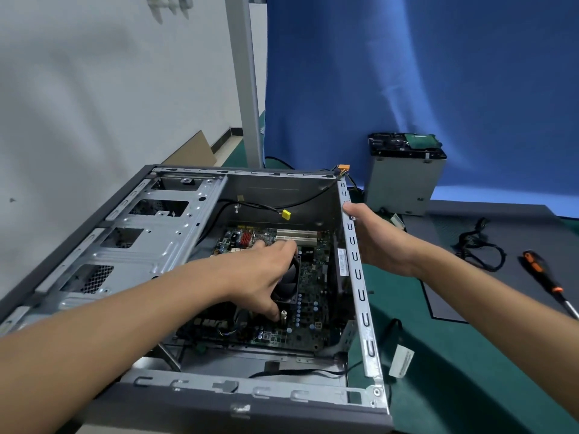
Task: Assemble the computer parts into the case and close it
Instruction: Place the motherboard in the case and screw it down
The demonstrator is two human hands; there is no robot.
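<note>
Your left hand (263,270) reaches into the open case (194,383), fingers spread over the black fan (289,285) on the circuit board (310,308); your right hand (376,242) rests on the case's right edge, its fingers hidden behind it, so grip unclear; a screwdriver (545,281) lies well apart

A single wide-angle view from the person's head looks forward and steeply down, close over the open grey metal computer case (200,233) on the green table (438,371). Both forearms reach in from the bottom edge; a blue cloth backdrop (438,73) fills the upper right.
</note>
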